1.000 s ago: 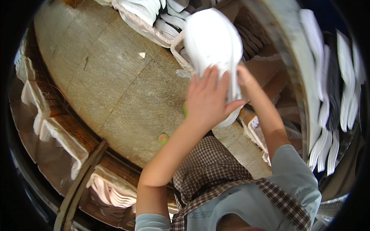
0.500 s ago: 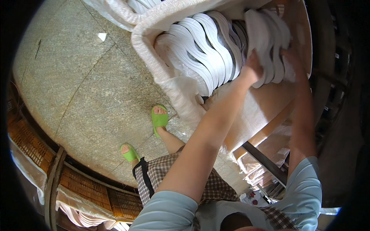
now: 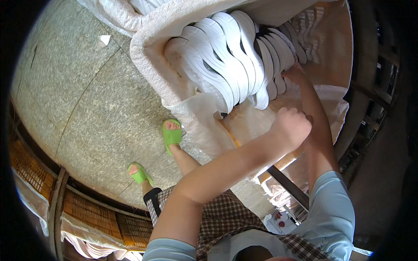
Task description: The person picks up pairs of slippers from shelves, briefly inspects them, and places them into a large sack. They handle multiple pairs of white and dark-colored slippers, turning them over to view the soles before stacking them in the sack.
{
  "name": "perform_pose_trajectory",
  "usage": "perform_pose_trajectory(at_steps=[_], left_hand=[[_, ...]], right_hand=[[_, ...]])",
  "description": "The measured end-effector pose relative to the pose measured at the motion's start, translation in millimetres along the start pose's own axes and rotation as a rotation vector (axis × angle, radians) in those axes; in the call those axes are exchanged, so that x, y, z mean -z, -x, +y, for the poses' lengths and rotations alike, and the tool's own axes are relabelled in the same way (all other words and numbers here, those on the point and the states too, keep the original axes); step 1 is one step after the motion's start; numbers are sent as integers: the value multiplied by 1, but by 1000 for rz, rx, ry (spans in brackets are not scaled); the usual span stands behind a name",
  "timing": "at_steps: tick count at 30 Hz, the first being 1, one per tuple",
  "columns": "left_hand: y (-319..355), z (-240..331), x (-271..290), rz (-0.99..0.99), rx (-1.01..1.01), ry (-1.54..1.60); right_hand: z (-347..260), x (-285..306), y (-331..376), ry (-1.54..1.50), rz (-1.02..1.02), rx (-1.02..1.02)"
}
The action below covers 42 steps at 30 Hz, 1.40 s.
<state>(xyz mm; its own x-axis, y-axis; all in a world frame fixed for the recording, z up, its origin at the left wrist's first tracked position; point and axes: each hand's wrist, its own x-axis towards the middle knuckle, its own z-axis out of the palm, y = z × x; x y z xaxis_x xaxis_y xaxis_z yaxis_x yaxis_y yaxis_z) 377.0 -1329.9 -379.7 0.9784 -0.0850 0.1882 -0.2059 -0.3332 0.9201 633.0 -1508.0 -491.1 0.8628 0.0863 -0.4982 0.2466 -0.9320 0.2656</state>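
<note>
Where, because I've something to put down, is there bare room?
Bare floor lies between the wicker baskets, green slippers and lined basket, with a white scrap on it. The lined basket is crowded: pale soles packed together, the right hand at them.

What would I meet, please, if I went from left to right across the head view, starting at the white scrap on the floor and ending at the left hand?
White scrap → left green slide sandal → right green slide sandal → white shoe soles → left hand.
</note>
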Motion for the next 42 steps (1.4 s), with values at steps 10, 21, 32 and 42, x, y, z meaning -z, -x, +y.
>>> perform_pose_trajectory(at_steps=[10, 21, 32, 42], left_hand=[[113, 17, 53, 282, 147, 381], [215, 33, 98, 257, 477, 278], [352, 163, 218, -63, 476, -227], [406, 306, 281, -496, 354, -678]], right_hand=[[10, -21, 28, -68, -28, 171], [32, -20, 22, -102, 93, 182], [-175, 39, 316, -829, 759, 400], [-133, 130, 697, -576, 335, 875]])
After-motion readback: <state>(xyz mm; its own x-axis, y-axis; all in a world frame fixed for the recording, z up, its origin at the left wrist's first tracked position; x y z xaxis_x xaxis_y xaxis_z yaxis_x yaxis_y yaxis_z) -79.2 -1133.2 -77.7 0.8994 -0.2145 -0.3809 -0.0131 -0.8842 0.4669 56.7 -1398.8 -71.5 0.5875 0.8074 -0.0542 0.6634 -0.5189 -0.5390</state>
